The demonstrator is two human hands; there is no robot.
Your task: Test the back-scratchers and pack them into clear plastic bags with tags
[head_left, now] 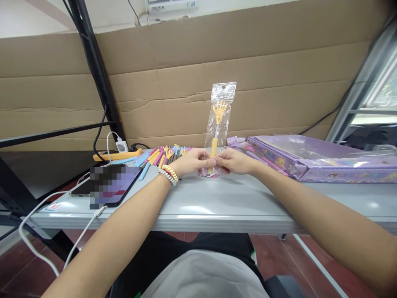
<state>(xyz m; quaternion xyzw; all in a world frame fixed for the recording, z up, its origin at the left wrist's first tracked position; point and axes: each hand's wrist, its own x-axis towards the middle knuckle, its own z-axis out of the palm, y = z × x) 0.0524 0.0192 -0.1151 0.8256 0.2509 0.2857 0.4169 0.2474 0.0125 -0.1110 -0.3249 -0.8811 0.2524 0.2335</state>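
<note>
A yellow back scratcher point(214, 145) with a hand-shaped head stands upright inside a clear plastic bag point(223, 92) that has a hang hole at its top. My left hand point(197, 160) pinches the lower part of the bag from the left, around the handle. From the other side my right hand point(231, 161) grips the same lower part, its thumb meeting the left fingers. Behind my left hand lies a pile of loose back scratchers point(154, 158) in blue, pink and yellow. The bag's bottom edge is partly hidden by my fingers.
A purple printed box point(328, 159) with clear plastic on it lies at the right. Two dark-screened devices point(120, 188) with white cables sit on the grey table point(223, 205) at the left, near a white charger plug point(121, 145). Cardboard point(173, 103) lines the back.
</note>
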